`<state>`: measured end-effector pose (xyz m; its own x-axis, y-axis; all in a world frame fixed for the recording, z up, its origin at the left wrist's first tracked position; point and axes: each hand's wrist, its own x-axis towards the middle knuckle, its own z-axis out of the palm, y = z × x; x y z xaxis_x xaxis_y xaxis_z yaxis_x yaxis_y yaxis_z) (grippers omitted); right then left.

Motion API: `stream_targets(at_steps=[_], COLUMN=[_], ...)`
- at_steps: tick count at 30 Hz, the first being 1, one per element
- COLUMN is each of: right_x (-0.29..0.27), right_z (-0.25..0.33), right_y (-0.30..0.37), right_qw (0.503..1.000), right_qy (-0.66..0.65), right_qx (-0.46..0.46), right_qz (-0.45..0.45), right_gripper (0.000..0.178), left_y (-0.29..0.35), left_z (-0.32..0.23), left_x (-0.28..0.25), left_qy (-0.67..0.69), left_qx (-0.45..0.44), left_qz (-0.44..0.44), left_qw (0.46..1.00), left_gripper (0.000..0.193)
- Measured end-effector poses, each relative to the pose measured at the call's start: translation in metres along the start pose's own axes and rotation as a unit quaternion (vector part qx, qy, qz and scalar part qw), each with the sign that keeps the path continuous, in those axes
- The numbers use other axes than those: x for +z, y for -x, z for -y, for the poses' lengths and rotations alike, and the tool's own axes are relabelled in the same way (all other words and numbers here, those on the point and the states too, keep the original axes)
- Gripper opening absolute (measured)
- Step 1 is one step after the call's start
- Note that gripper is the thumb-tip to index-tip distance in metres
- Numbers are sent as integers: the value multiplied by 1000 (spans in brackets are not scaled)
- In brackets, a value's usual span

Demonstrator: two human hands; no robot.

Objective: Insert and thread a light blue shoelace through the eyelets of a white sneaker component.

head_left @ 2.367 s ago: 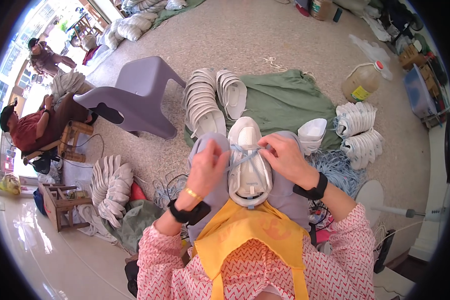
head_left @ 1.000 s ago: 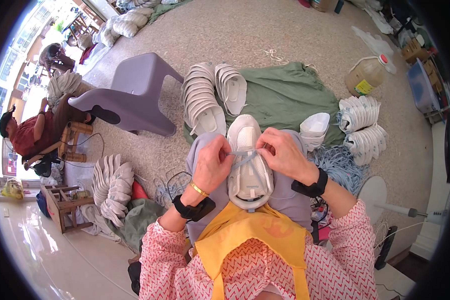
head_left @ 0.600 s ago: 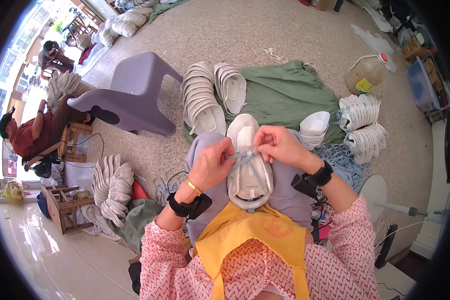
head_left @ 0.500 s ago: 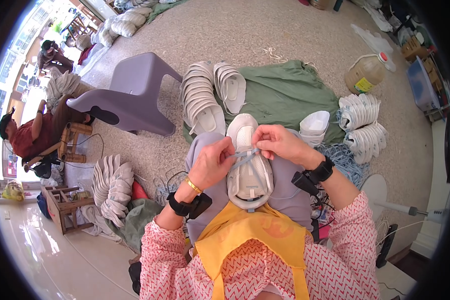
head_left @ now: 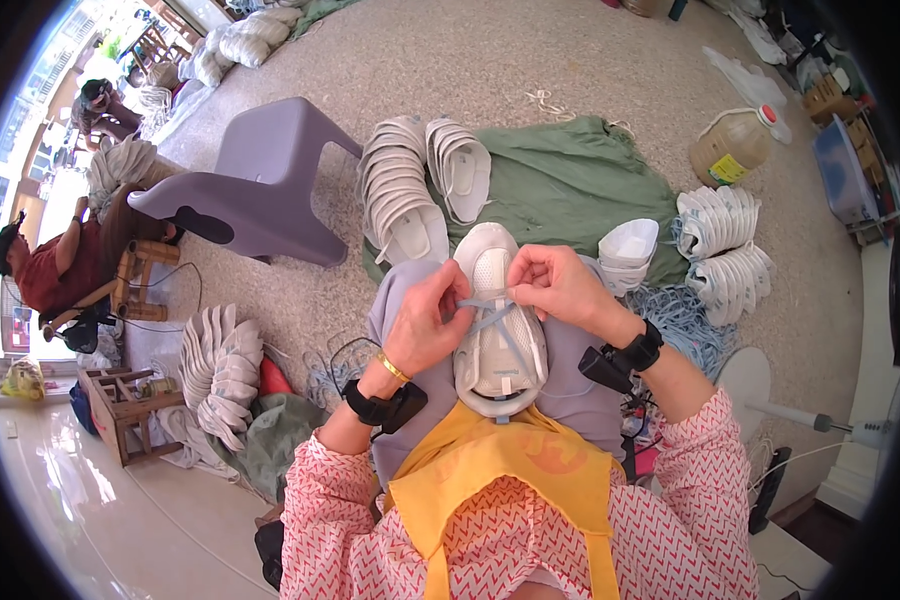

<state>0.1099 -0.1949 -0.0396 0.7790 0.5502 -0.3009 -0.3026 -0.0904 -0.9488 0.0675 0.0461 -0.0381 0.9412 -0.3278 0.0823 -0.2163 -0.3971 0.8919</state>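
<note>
1. Speckled floor [head_left: 450, 70] runs out on every side of the shoe [head_left: 490, 355], which lies on your lap [head_left: 590, 425], toe pointing away from you.
2. Beyond the shoe, the green cloth [head_left: 570, 180] lies rumpled on that floor.
3. Left of the shoe and farther out stands the grey chair [head_left: 290, 150].
4. Past the shoe's toe, to its left, the stacked uppers [head_left: 395, 190] stand by the edge of the cloth; the heap of blue laces [head_left: 685, 325] sits to the shoe's right.
5. At the shoe's right side, your right hand [head_left: 565, 290] has thumb and forefinger pinched together on the lace [head_left: 492, 320].
6. At the shoe's left side, your left hand [head_left: 428, 325] has changed most: seconds ago it was a blur off the lace, and now its fingers are closed on it.
7. Across the shoe's front half, a short span of lace now runs between your two pinches. That, I judge, gives you control from both sides; whether a knot is forming there is too small to tell.
</note>
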Motion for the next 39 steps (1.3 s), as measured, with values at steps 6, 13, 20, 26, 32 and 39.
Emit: stream_targets(at_steps=[6,13,20,26,32,39], right_x=[9,4,2,-8,6,10], right_z=[13,3,6,3,-5,1], right_y=[5,4,6,3,4,11], right_qw=[997,965,998,999,974,986], right_qy=[41,228,20,-9,182,101], right_qx=[16,-94,14,14,-72,-44], right_qz=[-56,-88,-60,-45,-112,-124], right_gripper=[10,9,5,16,9,9], left_y=[3,2,7,9,8,6], left_z=[8,7,10,17,15,11], left_x=[7,11,15,19,20,22], left_qy=[9,-16,-2,45,61,79], left_qx=[-11,-6,-27,-47,-45,-50], left_qz=[-59,-86,-95,-99,-109,-118], left_qw=[998,996,995,993,991,989], left_gripper=[20,20,19,19,18,19])
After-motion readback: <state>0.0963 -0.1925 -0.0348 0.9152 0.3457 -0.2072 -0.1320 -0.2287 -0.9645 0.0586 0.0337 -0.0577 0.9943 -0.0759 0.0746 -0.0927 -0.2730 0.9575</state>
